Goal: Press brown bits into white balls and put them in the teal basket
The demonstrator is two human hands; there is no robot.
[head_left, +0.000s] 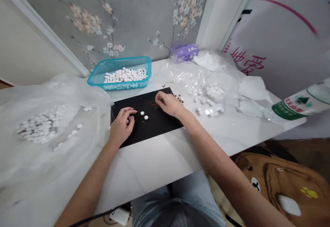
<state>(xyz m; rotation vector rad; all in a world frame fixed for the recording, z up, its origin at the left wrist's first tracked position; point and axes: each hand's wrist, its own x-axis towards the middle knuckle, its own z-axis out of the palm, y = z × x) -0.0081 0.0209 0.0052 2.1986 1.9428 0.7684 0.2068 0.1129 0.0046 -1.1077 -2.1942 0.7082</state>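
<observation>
My left hand rests at the left side of a black mat, fingers curled, with a small white round piece showing between thumb and fingers. Two more white round pieces lie on the mat just right of it. Toward the mat's far right corner, my right hand has its fingertips pinched together beside small dark brown bits. Whatever those fingertips hold is too small or hidden to make out. More brown bits lie past the right hand, partly hidden by it.
Behind the mat stands a blue basket of white round pieces. Plastic bags with more pieces lie at the left and right. A purple pack is by the wall, and a large bottle leans at the right.
</observation>
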